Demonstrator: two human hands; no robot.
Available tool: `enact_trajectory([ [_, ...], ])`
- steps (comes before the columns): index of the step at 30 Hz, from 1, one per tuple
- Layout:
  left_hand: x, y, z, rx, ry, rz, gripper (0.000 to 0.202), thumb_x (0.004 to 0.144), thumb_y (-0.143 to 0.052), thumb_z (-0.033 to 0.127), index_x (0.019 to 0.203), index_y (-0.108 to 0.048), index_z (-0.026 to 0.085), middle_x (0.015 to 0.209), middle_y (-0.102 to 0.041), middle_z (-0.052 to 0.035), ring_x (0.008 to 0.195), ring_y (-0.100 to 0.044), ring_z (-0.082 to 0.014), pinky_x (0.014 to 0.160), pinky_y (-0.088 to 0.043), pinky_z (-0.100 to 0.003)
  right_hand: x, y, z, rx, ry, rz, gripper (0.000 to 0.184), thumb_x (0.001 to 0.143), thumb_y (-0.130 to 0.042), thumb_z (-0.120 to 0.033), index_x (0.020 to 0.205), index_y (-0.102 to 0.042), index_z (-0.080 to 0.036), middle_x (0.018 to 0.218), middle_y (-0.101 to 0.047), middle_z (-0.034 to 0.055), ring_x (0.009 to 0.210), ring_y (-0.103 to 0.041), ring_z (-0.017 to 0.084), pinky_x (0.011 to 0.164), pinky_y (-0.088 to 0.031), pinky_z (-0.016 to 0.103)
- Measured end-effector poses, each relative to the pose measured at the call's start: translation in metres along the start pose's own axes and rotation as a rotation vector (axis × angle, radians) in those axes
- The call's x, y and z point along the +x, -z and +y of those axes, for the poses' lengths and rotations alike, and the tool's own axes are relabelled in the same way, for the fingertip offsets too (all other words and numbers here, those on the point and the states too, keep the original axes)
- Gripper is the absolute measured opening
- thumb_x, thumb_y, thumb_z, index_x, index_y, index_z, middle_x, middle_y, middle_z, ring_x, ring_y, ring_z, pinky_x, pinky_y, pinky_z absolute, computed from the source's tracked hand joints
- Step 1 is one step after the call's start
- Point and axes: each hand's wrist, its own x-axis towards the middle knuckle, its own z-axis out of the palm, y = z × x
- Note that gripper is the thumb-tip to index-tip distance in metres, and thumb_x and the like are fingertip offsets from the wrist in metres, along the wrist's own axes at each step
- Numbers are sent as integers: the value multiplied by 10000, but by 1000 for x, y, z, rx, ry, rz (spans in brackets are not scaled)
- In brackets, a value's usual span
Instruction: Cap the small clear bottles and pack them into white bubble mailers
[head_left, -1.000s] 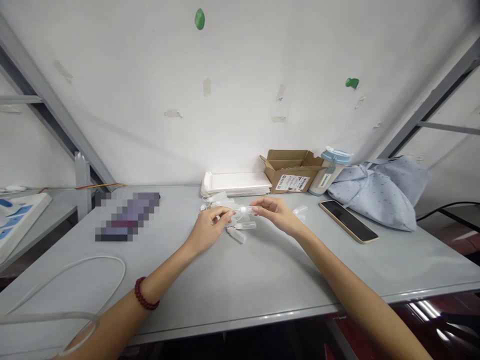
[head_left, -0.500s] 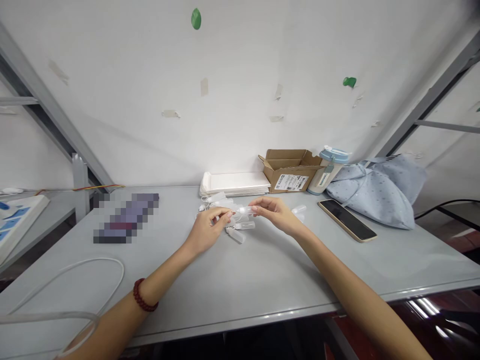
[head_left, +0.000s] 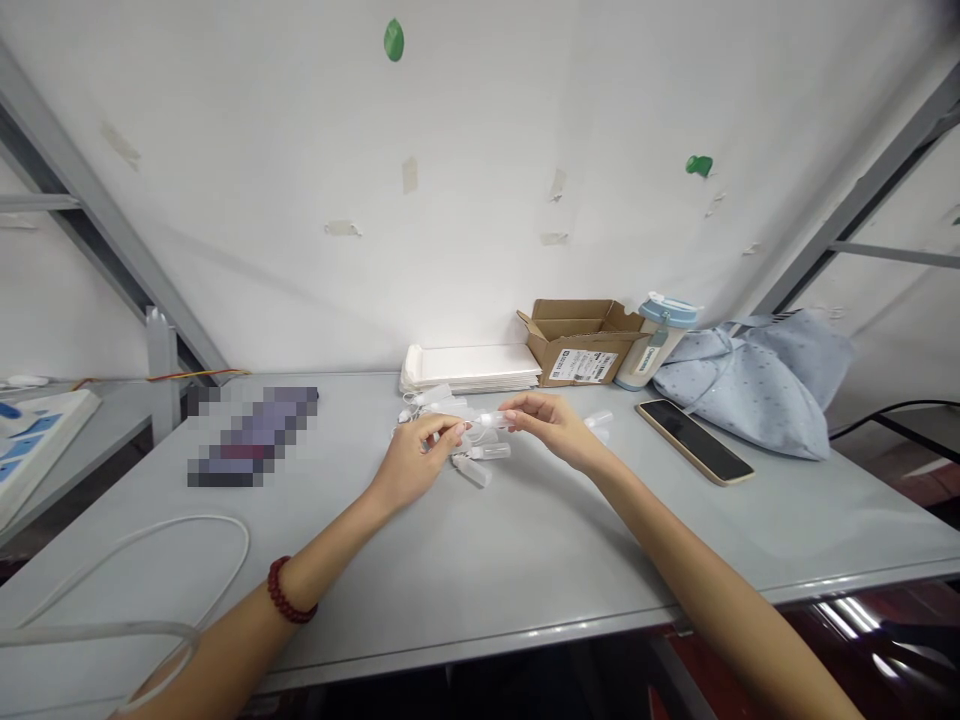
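Over the middle of the grey table [head_left: 525, 540], my left hand [head_left: 412, 455] and my right hand [head_left: 551, 428] meet above a small heap of clear plastic bottles [head_left: 472, 455]. Between the fingertips of both hands lies one small clear bottle [head_left: 487, 420], held level. The left fingers pinch its left end, and the right thumb and fingers pinch its right end. A red bead bracelet [head_left: 289, 595] circles my left wrist. Several more little bottles and caps lie on the table under and behind the hands.
A stack of white trays [head_left: 472, 367], an open cardboard box [head_left: 581, 345], a blue-lidded cup [head_left: 656, 340], a phone [head_left: 694, 440] and a pale blue bag [head_left: 757, 385] stand at the back right. Clear tubing [head_left: 150, 560] loops at the front left. A blurred dark object [head_left: 251, 435] lies left.
Almost nothing differs: both hands stay pinched on the small bottle in the same place, with only slight finger shifts.
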Motion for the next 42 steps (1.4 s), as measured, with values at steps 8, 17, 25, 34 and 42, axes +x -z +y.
enact_trajectory([
  [8, 0, 0, 0, 22, -18, -7, 272, 862, -459, 359, 769, -665, 206, 732, -671, -2, 726, -561, -157, 622, -394, -244, 0, 0, 1, -21, 2, -4, 256, 801, -585, -402, 897, -640, -170, 865, -648, 40, 775, -590, 139, 759, -464, 297],
  [17, -2, -1, -2, 99, -107, -36, 260, 876, -430, 303, 798, -660, 208, 749, -649, -20, 740, -520, -168, 625, -390, -260, 0, -1, -3, -126, 13, 14, 260, 808, -563, -414, 861, -642, -172, 808, -650, 36, 748, -583, 146, 703, -451, 281],
  [25, -3, -2, -3, 185, -191, -34, 256, 886, -411, 272, 768, -629, 205, 720, -625, -26, 736, -501, -175, 657, -395, -277, -1, -4, -1, -137, 19, 7, 290, 812, -546, -441, 866, -636, -171, 787, -657, 36, 762, -601, 162, 683, -445, 280],
  [34, -4, -6, -7, 201, -216, -26, 258, 889, -401, 250, 767, -622, 195, 726, -633, -30, 728, -502, -172, 711, -401, -296, -1, -10, -1, -152, -3, 36, 303, 806, -545, -455, 841, -627, -165, 781, -655, 43, 755, -602, 165, 670, -444, 278],
  [42, -7, -7, -6, 193, -197, -6, 272, 884, -400, 249, 734, -621, 195, 672, -607, -23, 702, -507, -167, 682, -407, -286, -1, -15, 2, -171, 15, 37, 326, 806, -531, -471, 851, -633, -164, 783, -660, 44, 741, -598, 167, 644, -434, 274],
])
